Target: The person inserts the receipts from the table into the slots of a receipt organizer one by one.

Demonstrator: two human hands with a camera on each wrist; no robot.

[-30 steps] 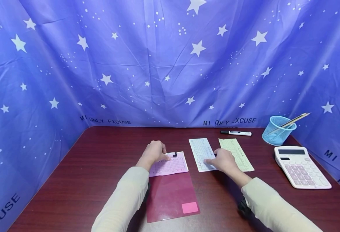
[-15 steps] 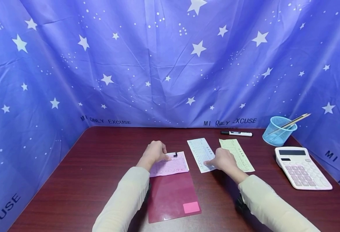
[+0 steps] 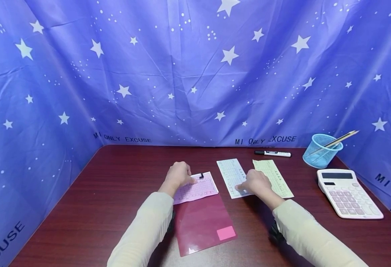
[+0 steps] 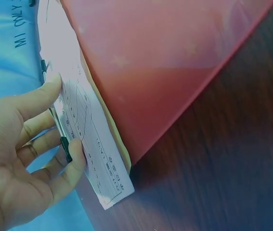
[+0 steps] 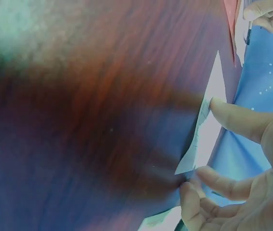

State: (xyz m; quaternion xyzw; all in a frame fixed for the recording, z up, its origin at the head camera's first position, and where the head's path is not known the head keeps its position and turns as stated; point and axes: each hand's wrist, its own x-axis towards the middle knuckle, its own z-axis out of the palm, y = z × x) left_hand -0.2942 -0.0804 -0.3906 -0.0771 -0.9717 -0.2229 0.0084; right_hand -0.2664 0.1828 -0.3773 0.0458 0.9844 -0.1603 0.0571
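Observation:
My left hand (image 3: 178, 174) grips the top of a glossy red clipboard (image 3: 203, 218) with a pink label at its lower right. At the clip (image 4: 65, 148) lies a pink printed form (image 3: 197, 188) with other paper edges under it. In the left wrist view the thumb (image 4: 49, 94) rests on the form and fingers reach behind the clip. My right hand (image 3: 258, 183) holds a pale blue form (image 3: 231, 174) by its lower right part. The thumb lies on its face and a fingertip (image 5: 204, 174) meets its edge, which bends slightly off the table.
A pale green form (image 3: 275, 178) lies just right of my right hand. Behind it is a black-capped marker (image 3: 272, 153). A blue mesh cup (image 3: 320, 152) with pencils and a white calculator (image 3: 349, 194) stand at the right. A starry blue curtain (image 3: 168, 74) borders the table.
The clipboard has turned a little, its lower end swinging right, with my left hand still at the clip. The blue form has shifted slightly under my right hand.

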